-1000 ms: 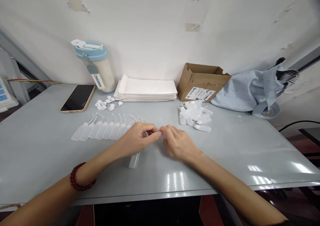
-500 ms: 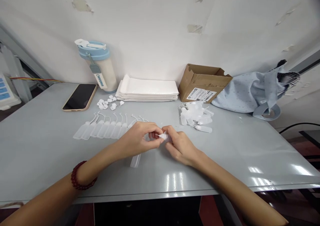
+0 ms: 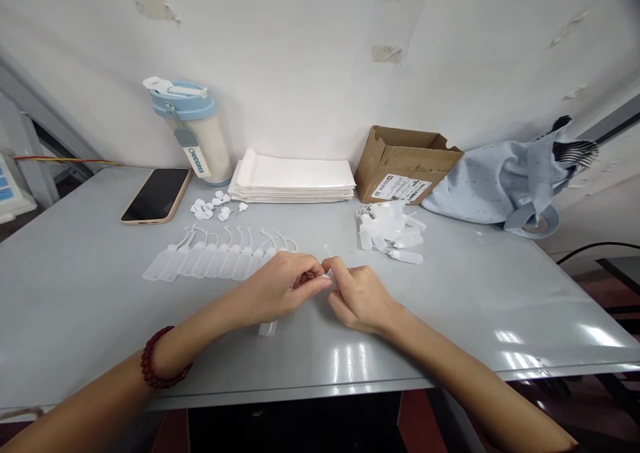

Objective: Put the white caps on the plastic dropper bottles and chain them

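Note:
My left hand (image 3: 293,283) and my right hand (image 3: 363,296) meet over the middle of the table. Between their fingertips is a small white nozzle cap (image 3: 327,277) on a translucent plastic bottle, mostly hidden. My left thumb and fingers pinch the cap, while the right fingers close round the bottle end. Part of another clear bottle (image 3: 268,329) shows below my left forearm. To the left lies a row of flat translucent bottles (image 3: 215,261) with thin curved tails. A heap of similar bottles (image 3: 387,226) lies at the right.
Several loose white caps (image 3: 205,209) lie near a blue-lidded drinking cup (image 3: 197,136) and a phone (image 3: 156,196). Along the wall stand a stack of white envelopes (image 3: 295,179), an open cardboard box (image 3: 405,166) and a light blue cloth bag (image 3: 493,183). All rest on a grey table (image 3: 465,293).
My left fingers have closed further over the white cap, hiding more of it and of its thin tip. Both hands stay in nearly the same place. The view has shifted slightly.

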`<state>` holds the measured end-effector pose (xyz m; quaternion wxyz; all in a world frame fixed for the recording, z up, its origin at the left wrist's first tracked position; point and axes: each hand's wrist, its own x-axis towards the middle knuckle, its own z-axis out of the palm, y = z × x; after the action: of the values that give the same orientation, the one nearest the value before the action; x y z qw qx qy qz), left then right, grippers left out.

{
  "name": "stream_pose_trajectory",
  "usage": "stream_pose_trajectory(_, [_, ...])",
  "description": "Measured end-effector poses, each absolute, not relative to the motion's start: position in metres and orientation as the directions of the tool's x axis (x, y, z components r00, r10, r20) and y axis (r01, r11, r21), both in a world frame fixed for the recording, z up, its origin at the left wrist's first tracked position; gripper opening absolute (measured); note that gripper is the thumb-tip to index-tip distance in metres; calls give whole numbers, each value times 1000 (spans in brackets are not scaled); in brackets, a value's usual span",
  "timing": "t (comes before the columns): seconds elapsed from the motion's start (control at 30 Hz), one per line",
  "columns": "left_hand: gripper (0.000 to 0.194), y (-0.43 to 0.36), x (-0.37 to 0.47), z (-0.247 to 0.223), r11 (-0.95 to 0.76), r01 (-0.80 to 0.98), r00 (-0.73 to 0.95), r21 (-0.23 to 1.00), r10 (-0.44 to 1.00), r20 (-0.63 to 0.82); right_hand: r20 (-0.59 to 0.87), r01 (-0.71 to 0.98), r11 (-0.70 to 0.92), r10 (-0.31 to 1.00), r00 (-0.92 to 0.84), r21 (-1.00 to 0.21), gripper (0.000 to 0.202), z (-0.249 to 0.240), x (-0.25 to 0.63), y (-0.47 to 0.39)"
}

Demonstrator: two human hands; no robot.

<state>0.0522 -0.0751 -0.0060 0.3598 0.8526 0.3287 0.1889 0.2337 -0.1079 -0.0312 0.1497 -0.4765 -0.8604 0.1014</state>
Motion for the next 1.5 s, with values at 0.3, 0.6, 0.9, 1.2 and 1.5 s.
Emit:
stream_pose_trajectory(0.3, [15,-79,54,-15,-871,295,776,392,458,434,-84,480,200,858,-507,-855,15,-16,241,-100])
stream_pose_trajectory(0.6, [12,-77,51,-10,-774,312,741,550,561,369,-20,553,315,857,-515,-771,27,-17,242,-102])
stream_pose_trajectory(0.9, [32,-78,52,-3,-632,425,709,648,678,196,304,749,634,764,-569,-190,27,-35,240,-104])
stream_pose_trajectory(1.2, [24,-81,56,-6,-633,390,719,668,663,209,217,764,589,808,-547,-264,27,-31,238,-106])
stream_pose_trajectory(1.5, [15,-81,56,-17,-786,323,726,528,563,395,55,693,423,872,-487,-584,25,-19,236,-106])
